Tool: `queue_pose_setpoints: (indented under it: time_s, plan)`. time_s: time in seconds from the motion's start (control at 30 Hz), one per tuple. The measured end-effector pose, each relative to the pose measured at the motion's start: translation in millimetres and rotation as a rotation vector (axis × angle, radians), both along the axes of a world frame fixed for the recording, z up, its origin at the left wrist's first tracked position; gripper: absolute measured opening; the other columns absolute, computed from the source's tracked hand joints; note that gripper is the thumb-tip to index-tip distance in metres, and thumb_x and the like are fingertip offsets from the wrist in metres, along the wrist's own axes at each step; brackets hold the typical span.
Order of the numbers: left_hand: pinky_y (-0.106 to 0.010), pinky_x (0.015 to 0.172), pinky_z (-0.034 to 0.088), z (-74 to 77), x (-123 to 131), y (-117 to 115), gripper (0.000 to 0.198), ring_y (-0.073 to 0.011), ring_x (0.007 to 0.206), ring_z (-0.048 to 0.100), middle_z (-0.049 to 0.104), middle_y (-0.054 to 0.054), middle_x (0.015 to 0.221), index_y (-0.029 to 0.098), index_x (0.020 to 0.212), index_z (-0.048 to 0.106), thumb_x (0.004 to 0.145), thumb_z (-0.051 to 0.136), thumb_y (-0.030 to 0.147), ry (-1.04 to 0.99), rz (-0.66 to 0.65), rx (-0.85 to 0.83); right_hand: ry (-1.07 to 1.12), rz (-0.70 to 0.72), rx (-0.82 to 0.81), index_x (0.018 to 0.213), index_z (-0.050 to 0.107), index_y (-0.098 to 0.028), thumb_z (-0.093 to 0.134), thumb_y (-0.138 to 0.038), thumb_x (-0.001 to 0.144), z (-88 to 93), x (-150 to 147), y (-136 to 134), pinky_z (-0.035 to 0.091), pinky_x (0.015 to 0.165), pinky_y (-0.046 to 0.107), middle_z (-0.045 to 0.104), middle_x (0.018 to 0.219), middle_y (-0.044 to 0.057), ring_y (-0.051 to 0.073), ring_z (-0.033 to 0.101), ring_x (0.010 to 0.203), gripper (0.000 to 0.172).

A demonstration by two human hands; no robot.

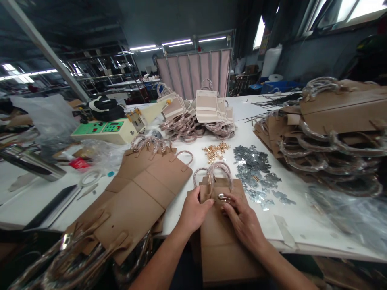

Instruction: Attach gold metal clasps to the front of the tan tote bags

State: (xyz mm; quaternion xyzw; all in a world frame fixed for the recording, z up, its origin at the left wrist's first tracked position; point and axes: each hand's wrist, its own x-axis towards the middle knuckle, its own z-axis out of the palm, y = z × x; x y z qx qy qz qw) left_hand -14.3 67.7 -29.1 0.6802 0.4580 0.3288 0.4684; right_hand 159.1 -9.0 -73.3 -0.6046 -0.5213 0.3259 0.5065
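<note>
A brown handbag panel (pixel 225 249) with plastic-wrapped loop handles (pixel 222 167) lies before me and hangs over the table's front edge. My left hand (pixel 195 209) grips its upper left part beside the handle base, thumb on top. On the panel's upper middle sits a shiny metal clasp (pixel 223 197). The fingers of my right hand (pixel 243 219) are closed around the clasp's lower right side; the fingertips partly hide it. Just beyond the handles lies a heap of small gold-coloured metal fittings (pixel 215 152). Flat grey metal plates (pixel 252 163) are scattered to its right.
Brown bag panels (pixel 142 189) overlap at my left, hanging over the edge. A tall stack of brown bag pieces (pixel 341 108) stands at the right. Pale bag pieces (pixel 207 104) are piled at the back. A green-panelled machine (pixel 105 129) and a steel flask (pixel 32 163) are left.
</note>
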Motion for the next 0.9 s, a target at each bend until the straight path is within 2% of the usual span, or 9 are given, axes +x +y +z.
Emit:
queue_pose_setpoints:
  time_s: [0.1, 0.17, 0.33, 0.47, 0.6, 0.7, 0.8, 0.9]
  plan:
    - [-0.040, 0.107, 0.047, -5.9, 5, 1, 0.055, -0.0270, 0.123, 0.064, 0.069, -0.008, 0.133, 0.022, 0.138, 0.057, 0.084, 0.069, 0.025, 0.020, 0.112, 0.092, 0.052, -0.026, -0.010, 0.120, 0.066, -0.020, 0.061, -0.055, 0.098, -0.5, -1, 9, 0.056, 0.082, 0.036, 0.075, 0.095, 0.007, 0.023, 0.072, 0.083, 0.042]
    - [-0.042, 0.116, 0.041, -11.6, 9, 3, 0.063, -0.0267, 0.135, 0.057, 0.063, -0.010, 0.144, 0.022, 0.145, 0.052, 0.085, 0.068, 0.023, 0.063, 0.136, 0.134, 0.067, -0.037, 0.019, 0.111, 0.068, -0.021, 0.062, -0.055, 0.097, -2.4, -3, 19, 0.057, 0.079, 0.036, 0.074, 0.096, 0.006, 0.023, 0.071, 0.081, 0.037]
    - [-0.041, 0.106, 0.047, -18.7, 8, 4, 0.038, -0.0245, 0.117, 0.065, 0.072, -0.006, 0.123, 0.023, 0.123, 0.066, 0.085, 0.068, 0.021, 0.165, 0.142, 0.187, -0.016, -0.101, 0.098, 0.104, 0.071, -0.025, 0.066, -0.048, 0.095, -13.7, -4, 29, 0.054, 0.085, 0.036, 0.074, 0.100, 0.004, 0.024, 0.070, 0.092, 0.026]
    - [-0.038, 0.094, 0.047, -19.8, 6, 3, 0.016, -0.0233, 0.103, 0.064, 0.072, -0.004, 0.105, 0.023, 0.102, 0.068, 0.086, 0.066, 0.024, 0.173, 0.186, 0.231, -0.117, -0.121, 0.159, 0.101, 0.072, -0.025, 0.066, -0.044, 0.095, -21.5, 1, 29, 0.051, 0.087, 0.037, 0.072, 0.102, 0.005, 0.024, 0.066, 0.094, 0.021]
    - [-0.034, 0.082, 0.044, -22.3, 13, 5, 0.014, -0.0221, 0.089, 0.059, 0.065, -0.002, 0.089, 0.021, 0.088, 0.060, 0.080, 0.070, 0.027, 0.219, 0.246, 0.221, -0.098, -0.120, 0.163, 0.097, 0.073, -0.025, 0.068, -0.042, 0.094, -17.0, -1, 30, 0.051, 0.080, 0.035, 0.071, 0.095, 0.004, 0.023, 0.065, 0.087, 0.018]
    - [-0.031, 0.073, 0.039, -25.6, 20, 5, 0.024, -0.0199, 0.078, 0.054, 0.058, 0.001, 0.076, 0.022, 0.073, 0.049, 0.079, 0.071, 0.029, 0.187, 0.295, 0.203, -0.052, -0.092, 0.142, 0.093, 0.074, -0.024, 0.069, -0.042, 0.092, -6.1, -4, 28, 0.051, 0.078, 0.035, 0.072, 0.092, 0.004, 0.023, 0.065, 0.085, 0.018]
    - [-0.031, 0.074, 0.042, -29.0, 22, 2, 0.025, -0.0200, 0.078, 0.057, 0.061, 0.000, 0.079, 0.022, 0.080, 0.052, 0.086, 0.067, 0.041, 0.045, 0.365, 0.144, 0.022, -0.065, 0.104, 0.093, 0.074, -0.023, 0.068, -0.044, 0.092, 1.7, -6, 26, 0.053, 0.074, 0.034, 0.072, 0.086, 0.004, 0.023, 0.067, 0.080, 0.022]
    - [-0.034, 0.083, 0.047, -29.7, 15, -3, 0.034, -0.0231, 0.090, 0.065, 0.070, -0.004, 0.093, 0.020, 0.108, 0.059, 0.089, 0.064, 0.047, -0.081, 0.415, 0.075, 0.070, -0.052, 0.069, 0.094, 0.072, -0.022, 0.068, -0.046, 0.091, 0.9, -7, 25, 0.054, 0.071, 0.033, 0.072, 0.085, 0.004, 0.022, 0.068, 0.076, 0.024]
